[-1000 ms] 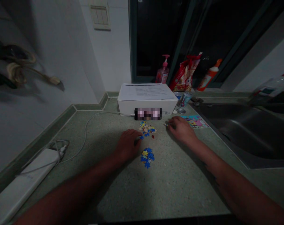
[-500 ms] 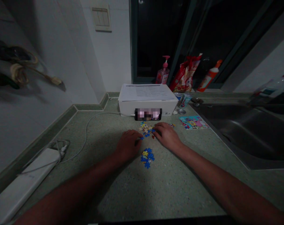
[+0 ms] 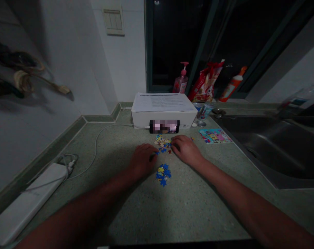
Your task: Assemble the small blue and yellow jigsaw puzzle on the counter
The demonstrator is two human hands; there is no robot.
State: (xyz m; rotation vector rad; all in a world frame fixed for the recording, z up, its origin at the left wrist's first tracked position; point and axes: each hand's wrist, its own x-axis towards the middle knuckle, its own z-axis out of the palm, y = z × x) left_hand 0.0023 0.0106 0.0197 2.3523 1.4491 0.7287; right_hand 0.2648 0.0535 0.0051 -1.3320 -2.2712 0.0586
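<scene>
A loose heap of small jigsaw puzzle pieces (image 3: 162,141), blue, yellow and cream, lies on the counter between my two hands. My left hand (image 3: 143,158) rests at its left side, fingers curled, with a blue puzzle piece (image 3: 157,152) at the thumb and fingertips. On the right edge of the heap is my right hand (image 3: 185,148), its fingers loosely bent and thumb apart; no held piece shows. Nearer to me lies a second small pile of mostly blue puzzle pieces (image 3: 163,174), with a few yellow ones on top.
Behind the heap a phone (image 3: 164,127) leans against a white box (image 3: 141,119). A colourful picture card (image 3: 215,136) lies by the metal sink (image 3: 250,166). Cans (image 3: 205,111) stand near the box. A white power strip (image 3: 32,200) and its cable are at left.
My right hand has drawn back slightly to the right, uncovering more of the heap's edge. My left hand stays nearly still. The view has shifted a little.
</scene>
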